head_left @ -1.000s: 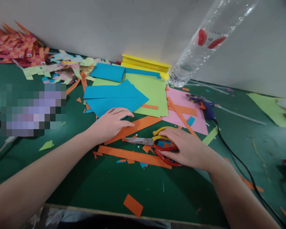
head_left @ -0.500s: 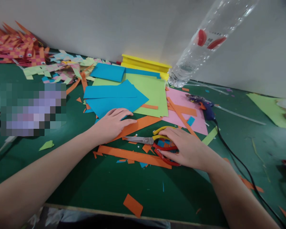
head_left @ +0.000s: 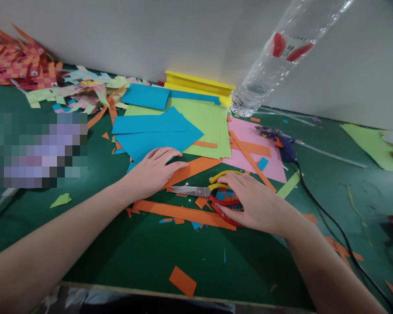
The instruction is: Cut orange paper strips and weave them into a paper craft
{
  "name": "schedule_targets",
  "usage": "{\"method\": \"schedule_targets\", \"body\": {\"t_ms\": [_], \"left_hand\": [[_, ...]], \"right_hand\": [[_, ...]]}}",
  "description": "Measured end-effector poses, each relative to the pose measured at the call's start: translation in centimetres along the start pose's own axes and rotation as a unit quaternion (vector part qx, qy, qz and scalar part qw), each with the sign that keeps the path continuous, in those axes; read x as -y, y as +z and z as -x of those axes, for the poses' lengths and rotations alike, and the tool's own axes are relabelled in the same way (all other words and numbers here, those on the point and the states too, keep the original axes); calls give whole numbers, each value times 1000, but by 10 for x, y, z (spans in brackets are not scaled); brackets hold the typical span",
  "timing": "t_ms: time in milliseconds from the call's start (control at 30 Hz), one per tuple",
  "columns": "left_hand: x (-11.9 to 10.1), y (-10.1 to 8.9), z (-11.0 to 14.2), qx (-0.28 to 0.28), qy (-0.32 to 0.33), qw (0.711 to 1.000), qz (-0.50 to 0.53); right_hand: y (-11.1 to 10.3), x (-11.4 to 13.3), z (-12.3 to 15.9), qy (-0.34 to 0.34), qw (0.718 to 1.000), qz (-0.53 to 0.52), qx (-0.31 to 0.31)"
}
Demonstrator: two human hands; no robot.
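Note:
My left hand [head_left: 153, 171] lies on the papers with its fingers loosely stretched, touching the end of an orange paper strip [head_left: 199, 168] beside the blue paper sheets [head_left: 157, 135]. Around the red and yellow handles of the scissors [head_left: 191, 191] are the thumb and fingers of my right hand [head_left: 249, 200]. The blades point left toward my left hand and look nearly closed, lying over small paper scraps. Just below them runs a second orange paper strip [head_left: 183, 213].
A glue gun [head_left: 284, 146] with a black cord rests on pink paper [head_left: 271, 168] at right. A clear plastic bottle [head_left: 265, 83] stands behind. At left are a pixelated purple object [head_left: 42, 150] and woven paper pieces [head_left: 22, 65]. An orange scrap [head_left: 183, 281] lies near the front edge.
Both hands stay almost in place, and the scissors keep their position. Early on, my left hand shifted slightly over the orange strip. The view has tilted a little.

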State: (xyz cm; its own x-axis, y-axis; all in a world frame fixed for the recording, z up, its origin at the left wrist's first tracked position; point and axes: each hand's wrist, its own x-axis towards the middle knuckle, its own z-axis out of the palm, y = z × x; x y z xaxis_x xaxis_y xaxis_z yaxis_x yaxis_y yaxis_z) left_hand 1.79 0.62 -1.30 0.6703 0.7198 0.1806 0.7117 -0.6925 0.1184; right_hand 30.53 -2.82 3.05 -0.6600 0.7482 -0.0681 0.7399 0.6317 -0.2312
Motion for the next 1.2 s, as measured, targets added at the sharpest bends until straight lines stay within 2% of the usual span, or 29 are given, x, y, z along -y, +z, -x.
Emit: {"method": "schedule_targets", "body": {"t_ms": [367, 667, 867, 1200], "left_hand": [[-6, 3, -3, 1, -20, 1000, 13], [5, 1, -2, 23, 31, 999, 14], [2, 1, -2, 34, 21, 999, 14], [2, 0, -2, 50, 7, 999, 16]], "right_hand": [[-2, -8, 7, 12, 1000, -18, -10], [-1, -8, 7, 15, 1000, -1, 10], [1, -5, 4, 7, 1000, -2, -4], [0, -6, 2, -5, 1000, -4, 10]]}}
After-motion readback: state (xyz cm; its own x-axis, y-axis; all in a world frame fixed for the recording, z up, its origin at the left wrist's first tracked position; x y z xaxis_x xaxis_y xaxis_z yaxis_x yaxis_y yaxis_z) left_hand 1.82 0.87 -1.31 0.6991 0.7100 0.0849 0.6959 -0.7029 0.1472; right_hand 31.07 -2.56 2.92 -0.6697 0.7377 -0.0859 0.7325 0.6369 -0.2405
